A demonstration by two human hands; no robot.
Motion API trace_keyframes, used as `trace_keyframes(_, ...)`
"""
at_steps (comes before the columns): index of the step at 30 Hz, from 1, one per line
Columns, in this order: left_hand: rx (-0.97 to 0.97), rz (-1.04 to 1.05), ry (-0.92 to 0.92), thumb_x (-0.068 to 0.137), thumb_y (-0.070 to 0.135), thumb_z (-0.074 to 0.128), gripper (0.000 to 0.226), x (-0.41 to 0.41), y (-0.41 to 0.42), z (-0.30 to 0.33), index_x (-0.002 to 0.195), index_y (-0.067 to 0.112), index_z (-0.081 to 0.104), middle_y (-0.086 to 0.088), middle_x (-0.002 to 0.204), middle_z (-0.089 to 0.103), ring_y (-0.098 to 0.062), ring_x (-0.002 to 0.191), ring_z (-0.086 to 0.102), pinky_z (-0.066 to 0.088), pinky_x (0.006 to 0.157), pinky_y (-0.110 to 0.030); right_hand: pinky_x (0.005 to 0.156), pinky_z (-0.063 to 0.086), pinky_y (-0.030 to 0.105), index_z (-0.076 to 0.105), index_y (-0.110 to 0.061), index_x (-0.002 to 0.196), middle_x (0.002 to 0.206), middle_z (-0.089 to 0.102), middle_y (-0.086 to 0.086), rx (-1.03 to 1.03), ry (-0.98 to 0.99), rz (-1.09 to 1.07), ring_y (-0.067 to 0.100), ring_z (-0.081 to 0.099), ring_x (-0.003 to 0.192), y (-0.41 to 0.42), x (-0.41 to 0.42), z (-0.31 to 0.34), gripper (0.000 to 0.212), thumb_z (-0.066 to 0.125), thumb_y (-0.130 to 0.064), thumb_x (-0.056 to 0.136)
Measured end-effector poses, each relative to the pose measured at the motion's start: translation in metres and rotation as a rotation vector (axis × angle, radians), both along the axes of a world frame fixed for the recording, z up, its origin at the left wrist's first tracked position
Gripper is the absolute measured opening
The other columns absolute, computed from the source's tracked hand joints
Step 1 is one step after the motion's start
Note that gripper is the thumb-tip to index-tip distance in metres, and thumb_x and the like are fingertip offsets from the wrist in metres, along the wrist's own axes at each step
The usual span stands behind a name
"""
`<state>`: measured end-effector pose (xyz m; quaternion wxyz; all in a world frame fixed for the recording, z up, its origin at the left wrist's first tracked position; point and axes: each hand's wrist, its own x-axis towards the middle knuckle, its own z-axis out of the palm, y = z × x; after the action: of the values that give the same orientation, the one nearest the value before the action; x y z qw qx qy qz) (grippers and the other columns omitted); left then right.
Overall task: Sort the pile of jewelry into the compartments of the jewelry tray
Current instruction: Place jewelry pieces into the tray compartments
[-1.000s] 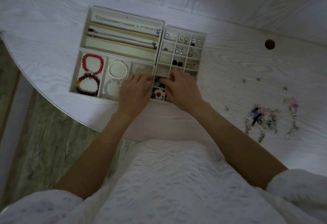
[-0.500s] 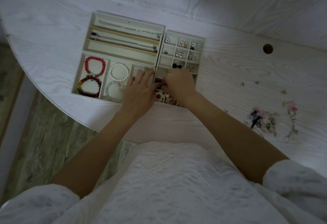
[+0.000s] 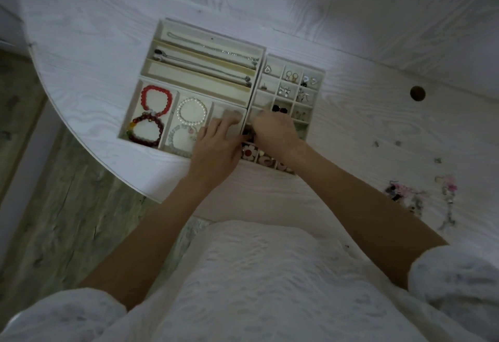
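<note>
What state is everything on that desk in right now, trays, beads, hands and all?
Necklace tray: two far slots each hold a chain, near slot bare.
Red bracelet: lying flat in its compartment.
Pearl bracelet: lying flat, middle compartment.
Earring tray: many cells filled.
Left hand: fingers straight, resting on the tray.
Right hand: fingers curled into a cell; any hold hidden.
Jewelry pile: unsorted on the table.
</note>
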<state>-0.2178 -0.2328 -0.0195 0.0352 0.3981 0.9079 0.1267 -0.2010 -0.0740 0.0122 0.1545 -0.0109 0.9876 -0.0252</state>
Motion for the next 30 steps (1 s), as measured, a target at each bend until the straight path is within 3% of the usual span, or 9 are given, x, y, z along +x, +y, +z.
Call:
trace_keyframes(4, 0.002, 0.017, -0.016, 0.085, 0.025, 0.044, 0.033, 0.003, -0.001, -0.001, 0.106, 0.019, 0.069, -0.008, 0.119, 0.058, -0.029, 0.105, 0.050, 0.038, 0.078, -0.038, 0.055, 0.031, 0.028, 0.070, -0.009, 0.087, 0.083, 0.055, 0.010, -0.281, 0.148, -0.013, 0.025, 0.052, 0.077, 0.022, 0.020, -0.015, 0.016, 0.055, -0.012, 0.084)
trace_keyframes(6, 0.008, 0.022, -0.019, 0.084, 0.024, 0.044, 0.032, 0.004, 0.000, -0.001, 0.104, 0.019, 0.069, -0.008, 0.118, 0.059, -0.027, 0.104, 0.049, 0.036, 0.079, -0.036, 0.054, 0.028, 0.029, 0.071, -0.009, 0.085, 0.078, 0.048, 0.012, -0.317, 0.201, 0.036, 0.027, 0.046, 0.072, 0.027, 0.031, -0.018, 0.011, 0.062, -0.007, 0.078)
trace_keyframes(9, 0.004, 0.012, -0.014, 0.083, 0.023, 0.044, 0.033, 0.002, 0.001, 0.000, 0.103, 0.019, 0.070, -0.008, 0.118, 0.059, -0.026, 0.105, 0.048, 0.034, 0.080, -0.035, 0.056, 0.026, 0.030, 0.069, -0.010, 0.082, 0.077, 0.047, 0.013, -0.213, 0.229, 0.142, 0.027, 0.045, 0.072, 0.025, 0.031, -0.018, 0.011, 0.066, -0.004, 0.073)
trace_keyframes(13, -0.010, 0.003, -0.011, 0.083, 0.025, 0.044, 0.033, 0.000, 0.000, 0.000, 0.102, 0.020, 0.070, -0.008, 0.118, 0.059, -0.028, 0.105, 0.050, 0.037, 0.078, -0.036, 0.064, 0.022, 0.032, 0.062, -0.010, 0.061, 0.081, 0.053, 0.013, -0.011, 0.363, 0.266, 0.025, 0.043, 0.078, 0.020, 0.021, -0.009, 0.017, 0.057, -0.004, 0.076)
trace_keyframes(19, 0.007, 0.024, -0.026, 0.083, 0.025, 0.042, 0.034, 0.002, 0.000, -0.001, 0.102, 0.020, 0.070, -0.008, 0.118, 0.059, -0.027, 0.107, 0.049, 0.037, 0.078, -0.036, 0.059, 0.031, 0.031, 0.062, -0.006, 0.072, 0.075, 0.048, 0.009, -0.057, 0.336, 0.152, 0.026, 0.045, 0.070, 0.022, 0.029, -0.016, 0.005, 0.061, -0.001, 0.073)
trace_keyframes(30, -0.077, -0.012, 0.053, 0.084, 0.026, 0.039, 0.039, 0.005, 0.004, -0.002, 0.110, 0.021, 0.068, -0.010, 0.121, 0.058, -0.030, 0.107, 0.053, 0.035, 0.081, -0.037, 0.064, 0.023, 0.027, 0.062, -0.008, 0.070, 0.076, 0.047, 0.008, -0.043, 0.320, 0.133, 0.025, 0.045, 0.072, 0.022, 0.040, -0.017, 0.005, 0.061, -0.006, 0.074)
